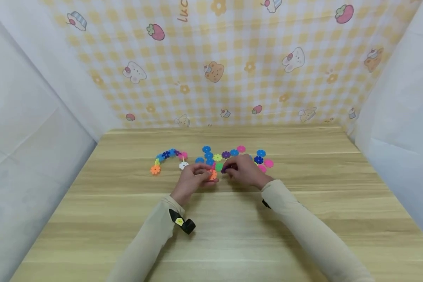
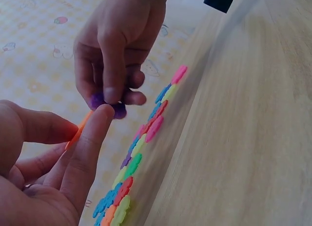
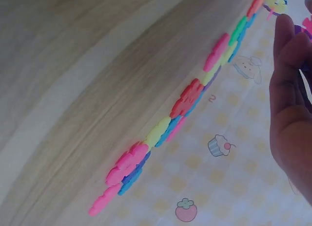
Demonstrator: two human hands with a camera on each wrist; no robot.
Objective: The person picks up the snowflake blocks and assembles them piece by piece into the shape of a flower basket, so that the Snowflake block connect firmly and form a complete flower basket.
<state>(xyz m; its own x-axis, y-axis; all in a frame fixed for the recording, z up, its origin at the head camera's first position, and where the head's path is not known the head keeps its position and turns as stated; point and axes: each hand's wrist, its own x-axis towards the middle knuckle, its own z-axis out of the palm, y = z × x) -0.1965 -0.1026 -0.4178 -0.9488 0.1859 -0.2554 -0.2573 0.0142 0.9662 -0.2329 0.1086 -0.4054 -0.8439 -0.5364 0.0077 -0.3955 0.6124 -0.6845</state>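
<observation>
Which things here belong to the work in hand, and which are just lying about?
Work in hand:
Orange piece, in left hand
Purple piece, in right hand
Curved chain, apparently joined pieces
Scattered pieces, likely supply

Just around:
Patterned cloth
Wood-grain table
Black wrist device

A small booth-like space, screened on three sides: a yellow-checked curtain [image 1: 232, 90] printed with bears [image 1: 214, 72], strawberries [image 1: 156, 32] and cupcakes [image 1: 78, 20] hangs behind a wood-grain counter [image 1: 218, 239], and plain white sheets [image 1: 28, 137] flank it left and right. What room lies beyond them cannot be told.
</observation>
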